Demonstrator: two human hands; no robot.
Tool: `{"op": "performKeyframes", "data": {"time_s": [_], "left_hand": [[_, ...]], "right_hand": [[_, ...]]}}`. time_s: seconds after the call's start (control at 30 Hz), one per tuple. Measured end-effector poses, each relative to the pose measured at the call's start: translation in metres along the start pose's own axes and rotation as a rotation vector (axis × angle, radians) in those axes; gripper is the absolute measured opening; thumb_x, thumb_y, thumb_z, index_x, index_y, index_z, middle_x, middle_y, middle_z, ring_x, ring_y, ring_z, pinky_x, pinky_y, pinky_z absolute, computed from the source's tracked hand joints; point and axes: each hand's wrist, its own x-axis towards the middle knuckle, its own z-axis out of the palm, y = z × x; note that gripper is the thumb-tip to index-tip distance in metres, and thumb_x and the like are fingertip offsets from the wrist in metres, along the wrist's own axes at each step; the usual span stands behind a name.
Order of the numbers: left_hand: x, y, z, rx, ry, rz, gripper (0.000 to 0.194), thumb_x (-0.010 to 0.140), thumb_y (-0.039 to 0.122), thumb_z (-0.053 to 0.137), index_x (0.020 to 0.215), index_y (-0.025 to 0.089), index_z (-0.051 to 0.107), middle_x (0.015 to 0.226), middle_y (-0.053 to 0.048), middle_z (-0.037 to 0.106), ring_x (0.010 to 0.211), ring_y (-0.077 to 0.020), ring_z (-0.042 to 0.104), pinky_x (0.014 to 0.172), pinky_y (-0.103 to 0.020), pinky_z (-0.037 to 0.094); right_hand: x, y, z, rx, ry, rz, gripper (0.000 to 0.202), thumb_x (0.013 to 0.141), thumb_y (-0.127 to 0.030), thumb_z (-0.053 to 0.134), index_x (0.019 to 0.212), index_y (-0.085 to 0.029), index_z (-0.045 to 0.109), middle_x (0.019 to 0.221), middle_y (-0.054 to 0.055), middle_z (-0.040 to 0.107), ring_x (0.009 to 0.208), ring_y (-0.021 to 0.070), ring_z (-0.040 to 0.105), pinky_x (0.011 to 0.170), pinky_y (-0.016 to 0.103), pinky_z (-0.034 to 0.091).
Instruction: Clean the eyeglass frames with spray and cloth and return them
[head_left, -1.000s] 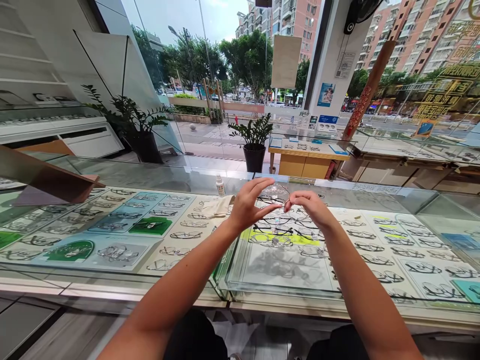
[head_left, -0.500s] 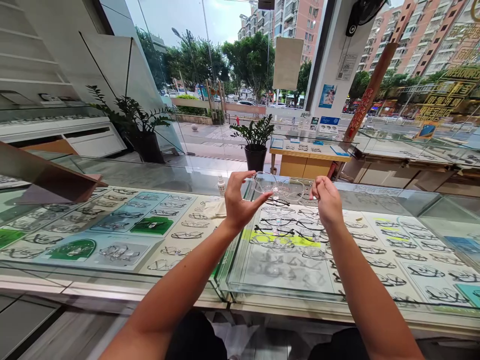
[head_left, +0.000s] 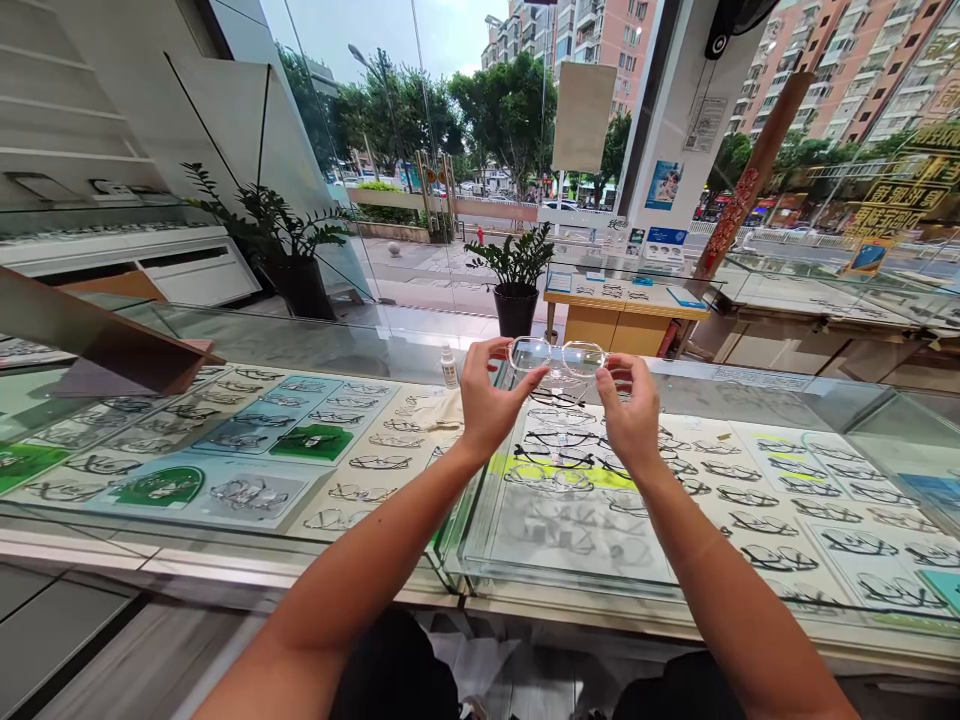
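Note:
A pair of clear-framed eyeglasses [head_left: 556, 352] is held up above the glass counter, its two lenses side by side. My left hand [head_left: 491, 395] grips the left end of the frame, with the thumb stretched below the left lens. At the right end, my right hand [head_left: 631, 405] pinches the frame between thumb and fingers. Below the hands, rows of spectacles [head_left: 559, 455] lie inside the glass display case [head_left: 480, 580]. A small white spray bottle [head_left: 448, 367] stands left of my left hand, beside a crumpled cream cloth [head_left: 442, 410] on the counter.
Another case section with spectacles on blue and green cards [head_left: 311, 440] extends to the left. A brown tilted board [head_left: 172, 360] stands on the left counter. Beyond are potted plants [head_left: 516, 305], a wooden display table [head_left: 622, 325] and a large window.
My right hand has moved left and taken hold of the eyeglasses' right end. The eyeglasses are now turned more level. The view has shifted slightly.

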Motion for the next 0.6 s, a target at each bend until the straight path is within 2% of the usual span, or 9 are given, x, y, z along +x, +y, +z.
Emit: {"op": "performKeyframes", "data": {"time_s": [0.27, 0.6], "left_hand": [[-0.0022, -0.004, 0.0029, 0.006, 0.017, 0.065, 0.057, 0.082, 0.057, 0.091, 0.123, 0.023, 0.068, 0.112, -0.006, 0.069, 0.102, -0.022, 0.067, 0.086, -0.035, 0.053], [-0.0059, -0.0023, 0.0035, 0.035, 0.058, 0.157, 0.059, 0.081, 0.052, 0.093, 0.125, 0.022, 0.067, 0.114, -0.007, 0.068, 0.103, -0.0229, 0.065, 0.085, -0.036, 0.053]], "right_hand": [[0.0001, 0.0024, 0.0012, -0.007, 0.058, 0.003, 0.036, 0.102, -0.055, 0.064, 0.114, -0.022, 0.069, 0.114, 0.009, 0.074, 0.101, 0.0246, 0.07, 0.091, 0.043, 0.055], [0.0005, 0.0079, 0.0062, 0.141, 0.048, 0.215, 0.041, 0.095, -0.062, 0.069, 0.104, -0.023, 0.067, 0.105, 0.008, 0.074, 0.098, 0.0245, 0.068, 0.092, 0.042, 0.054]]}}
